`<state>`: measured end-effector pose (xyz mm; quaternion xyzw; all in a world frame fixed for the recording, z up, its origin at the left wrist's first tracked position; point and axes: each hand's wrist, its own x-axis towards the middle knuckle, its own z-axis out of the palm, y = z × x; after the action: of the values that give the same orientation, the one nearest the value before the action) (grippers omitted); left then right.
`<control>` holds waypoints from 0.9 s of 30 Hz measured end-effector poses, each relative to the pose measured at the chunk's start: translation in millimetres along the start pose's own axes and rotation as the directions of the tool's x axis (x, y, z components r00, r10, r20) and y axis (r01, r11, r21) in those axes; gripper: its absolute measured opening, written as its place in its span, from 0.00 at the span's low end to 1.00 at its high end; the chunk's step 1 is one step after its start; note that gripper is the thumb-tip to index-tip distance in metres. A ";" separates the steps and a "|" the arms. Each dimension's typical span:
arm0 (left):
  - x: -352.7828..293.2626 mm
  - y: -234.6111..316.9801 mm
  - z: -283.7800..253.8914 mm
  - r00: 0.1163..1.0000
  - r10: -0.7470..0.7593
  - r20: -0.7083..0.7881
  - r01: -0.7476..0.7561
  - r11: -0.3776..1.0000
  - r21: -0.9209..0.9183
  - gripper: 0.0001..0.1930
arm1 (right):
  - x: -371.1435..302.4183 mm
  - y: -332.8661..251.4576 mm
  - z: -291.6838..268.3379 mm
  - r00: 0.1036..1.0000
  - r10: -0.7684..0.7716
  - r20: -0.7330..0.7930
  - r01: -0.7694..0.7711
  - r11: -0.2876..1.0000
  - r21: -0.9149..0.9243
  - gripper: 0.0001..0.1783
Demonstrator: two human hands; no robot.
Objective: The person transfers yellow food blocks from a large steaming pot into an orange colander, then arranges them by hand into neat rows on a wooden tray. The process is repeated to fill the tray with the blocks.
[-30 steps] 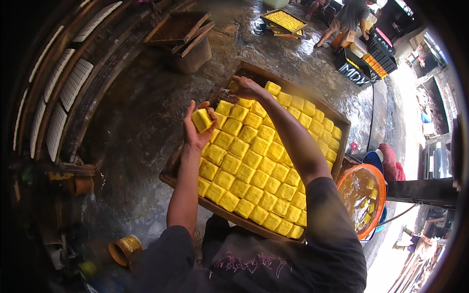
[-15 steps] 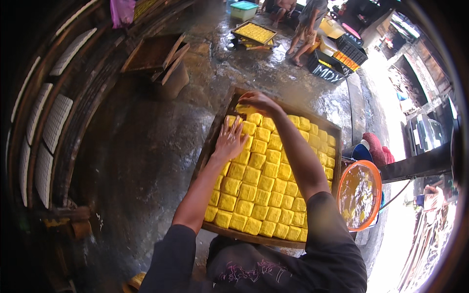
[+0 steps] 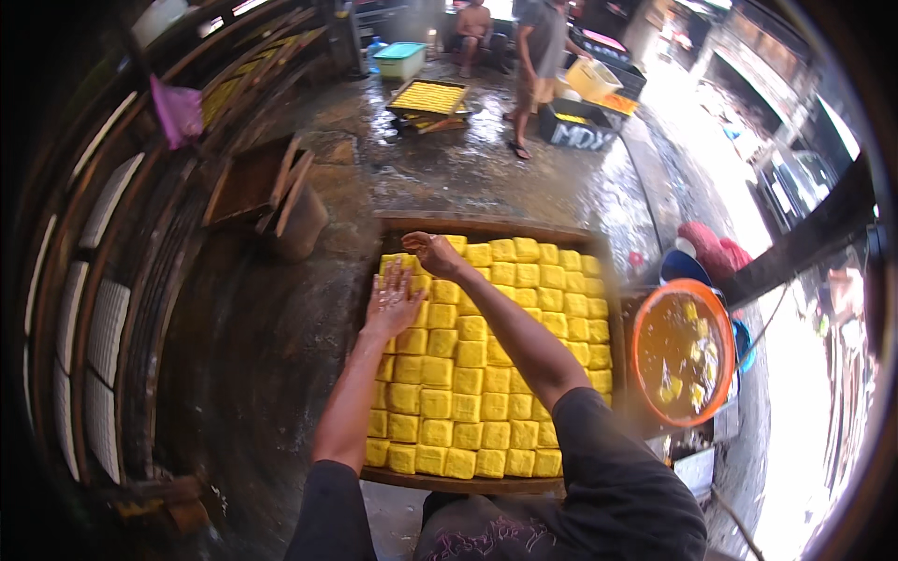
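Note:
Rows of yellow tofu blocks (image 3: pixel 437 372) cover a wooden tray (image 3: pixel 496 227) in front of me. My left hand (image 3: pixel 393 301) lies flat, fingers spread, on the blocks along the tray's left edge. Just beyond it, at the far left corner, my right hand (image 3: pixel 435 254) hovers over the blocks with loosely curved fingers. I see no block in it, though its underside is hidden. My right forearm crosses above the middle of the tray and covers some blocks.
On the right stands an orange-rimmed bucket (image 3: pixel 683 353) with yellowish liquid and tofu pieces. Empty-looking wooden frames (image 3: pixel 251 187) lean at left. Farther off are another tofu tray (image 3: pixel 427 96), a lidded tub (image 3: pixel 400 61), crates (image 3: pixel 575 129) and a standing person (image 3: pixel 538 56).
My right hand has lifted from a block at the far left corner, which now lies in the tray. My left hand stays flat on the blocks. The view has turned and tilted up.

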<state>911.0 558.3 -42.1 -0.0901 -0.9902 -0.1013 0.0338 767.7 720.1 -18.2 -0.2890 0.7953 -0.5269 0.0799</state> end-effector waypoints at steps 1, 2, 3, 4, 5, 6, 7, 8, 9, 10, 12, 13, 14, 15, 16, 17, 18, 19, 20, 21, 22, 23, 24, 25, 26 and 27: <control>7.4 4.4 4.5 0.999 -0.049 0.022 0.048 0.997 0.055 0.41 | -31.5 -2.4 -17.9 0.994 -0.064 -0.086 0.070 0.995 0.074 0.25; 8.9 8.0 7.8 0.995 -0.052 -0.082 0.050 0.998 -0.030 0.41 | -68.3 -3.4 -41.4 0.975 -0.071 -0.211 0.098 0.987 0.125 0.23; 12.4 11.4 10.5 0.980 -0.038 -0.197 0.046 0.998 0.036 0.41 | -110.0 -0.2 -72.6 0.964 -0.046 -0.262 0.074 0.992 0.099 0.22; 10.0 12.0 11.4 0.996 -0.049 -0.079 0.067 0.967 0.246 0.40 | -159.6 3.2 -103.3 0.929 -0.093 -0.357 0.129 0.989 0.078 0.20; 5.3 12.7 12.0 0.985 -0.097 0.142 0.068 0.978 0.197 0.38 | -209.7 9.6 -142.5 0.895 -0.114 -0.432 0.138 0.990 0.025 0.18; -4.4 10.8 11.1 0.994 -0.018 0.108 0.009 0.997 0.081 0.37 | -266.7 18.9 -188.3 0.879 -0.011 -0.477 0.036 0.998 0.042 0.17; -14.3 6.3 8.3 0.999 0.043 0.012 -0.042 0.995 -0.090 0.36 | -314.1 29.5 -234.7 0.756 -0.098 -0.647 0.050 0.995 -0.092 0.17; -31.0 0.7 4.2 0.997 0.002 -0.078 -0.026 0.953 -0.302 0.35 | -364.9 44.5 -284.0 0.662 0.135 -0.737 -0.107 0.991 0.085 0.16; -48.8 -5.8 0.4 0.977 0.003 -0.214 -0.043 0.983 -0.181 0.35 | -422.0 61.9 -335.1 0.552 0.183 -0.814 -0.271 0.962 0.032 0.15; -67.9 -11.9 -2.3 0.972 -0.146 -0.186 0.123 0.984 -0.127 0.35 | -463.7 85.7 -384.2 0.365 0.132 -0.922 -0.446 0.894 -0.048 0.14; -101.5 -20.1 -5.7 0.915 -0.369 -0.162 0.360 0.929 -0.084 0.36 | -555.2 134.6 -451.0 0.294 0.209 -0.933 -0.930 0.287 -0.228 0.16; -110.8 -20.5 -5.7 0.815 -0.572 -0.090 0.568 0.820 -0.066 0.36 | -587.3 164.5 -460.8 0.291 0.209 -0.934 -0.946 0.206 -0.248 0.19; -120.3 -18.5 -7.3 0.868 -0.490 -0.078 0.487 0.872 -0.056 0.37 | -614.1 194.1 -465.4 0.240 0.285 -0.928 -0.971 0.088 -0.224 0.23; -126.0 -14.5 -9.7 0.870 -0.489 -0.060 0.488 0.872 -0.027 0.38 | -635.1 220.8 -463.6 0.231 0.255 -0.939 -0.920 0.373 -0.125 0.24; -130.3 -8.8 -13.3 0.833 -0.553 0.001 0.553 0.833 0.033 0.38 | -645.9 245.7 -462.2 0.181 0.497 -0.849 -0.873 0.478 0.094 0.24; -133.6 -1.8 -19.1 0.833 -0.553 0.008 0.550 0.827 -0.117 0.40 | -655.4 262.5 -459.4 0.186 0.583 -0.791 -0.801 0.557 0.222 0.26; -132.8 5.5 -24.8 0.776 -0.627 0.068 0.623 0.747 -0.232 0.41 | -667.8 269.5 -449.1 0.281 0.593 -0.754 -0.545 0.746 0.383 0.24; -135.3 14.0 -32.1 0.735 -0.667 0.119 0.676 0.712 -0.190 0.42 | -671.0 272.7 -445.7 0.325 0.779 -0.537 -0.161 0.605 0.780 0.21; -132.5 21.4 -37.2 0.671 -0.720 0.179 0.742 0.654 -0.148 0.43 | -672.0 268.3 -442.2 0.335 0.799 -0.499 0.057 0.512 0.857 0.18; -132.4 27.5 -42.1 0.660 -0.736 0.151 0.752 0.649 -0.120 0.43 | -667.0 258.5 -444.3 0.276 0.861 -0.427 0.162 0.397 0.904 0.18; -129.6 31.7 -45.0 0.657 -0.742 0.132 0.753 0.651 -0.092 0.43 | -657.5 241.8 -445.8 0.401 0.808 -0.432 0.203 0.382 0.902 0.18; -129.1 33.4 -47.0 0.643 -0.753 0.140 0.764 0.643 -0.053 0.43 | -641.6 221.6 -447.7 0.392 0.841 -0.374 0.225 0.307 0.925 0.18; -129.0 33.1 -47.5 0.681 -0.724 0.112 0.732 0.676 -0.084 0.43 | -617.0 198.8 -450.6 0.555 0.743 -0.373 0.250 0.279 0.927 0.18; -130.2 30.9 -46.7 0.699 -0.708 0.103 0.715 0.691 -0.104 0.43 | -586.5 171.3 -448.0 0.645 0.686 -0.338 0.256 0.223 0.941 0.19; -133.0 27.2 -45.3 0.684 -0.717 0.134 0.729 0.677 -0.103 0.43 | -551.6 141.8 -439.1 0.663 0.686 -0.299 0.248 0.176 0.953 0.19; -136.5 22.9 -42.8 0.737 -0.671 0.081 0.675 0.729 -0.115 0.44 | -504.6 113.0 -426.5 0.779 0.550 -0.300 0.219 0.210 0.953 0.20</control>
<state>1051.3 548.1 -7.5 0.2706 -0.9467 -0.1724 -0.0280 955.0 1363.7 -23.4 0.0996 0.2997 -0.9476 0.0492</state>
